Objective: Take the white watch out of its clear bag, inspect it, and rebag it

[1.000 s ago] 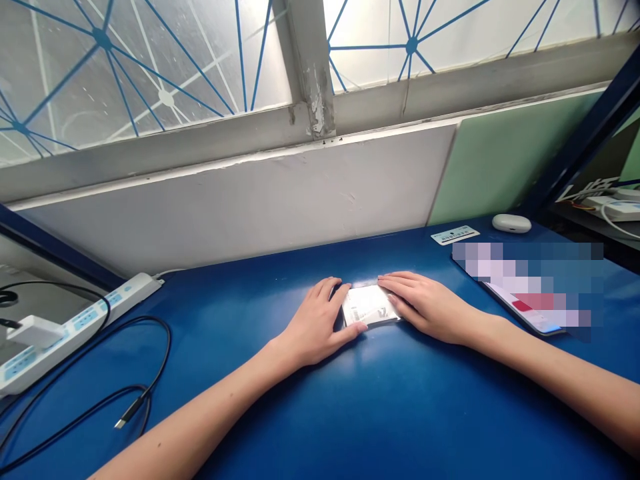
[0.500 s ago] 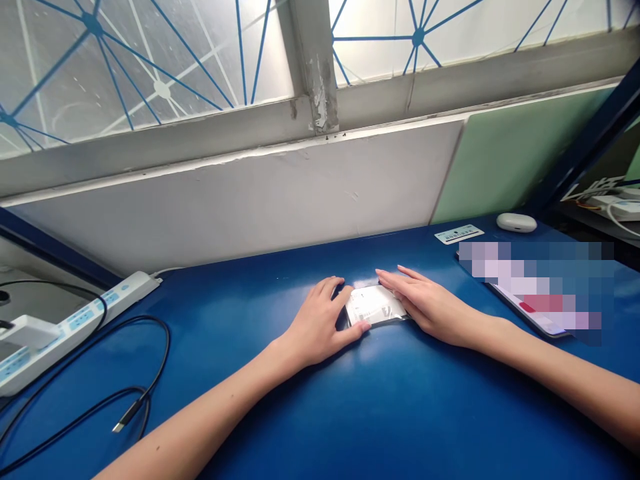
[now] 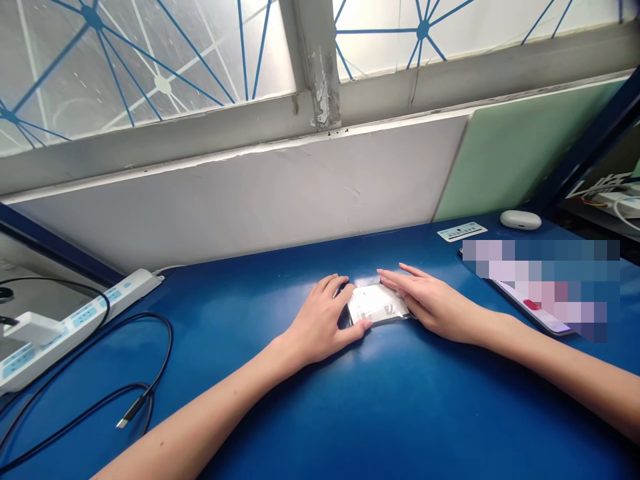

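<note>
A small flat packet lies on the blue table, white on top with grey print and a shiny, clear plastic edge; what is in it I cannot make out. My left hand is around its left end, the thumb at the near edge and the index finger at the far left corner. The other left fingers bend down to the table. Over the packet's right end rests my right hand, fingers stretched out and slightly apart, its thumb side hidden beneath. That hand covers the right end.
A white power strip with a plug lies at left, beside a looped black cable. To the right are a phone, partly blurred out, a printed card and a white earbud case. A wall panel borders the table's back.
The camera view has shifted slightly. Both hands and the packet keep the same place relative to each other.
</note>
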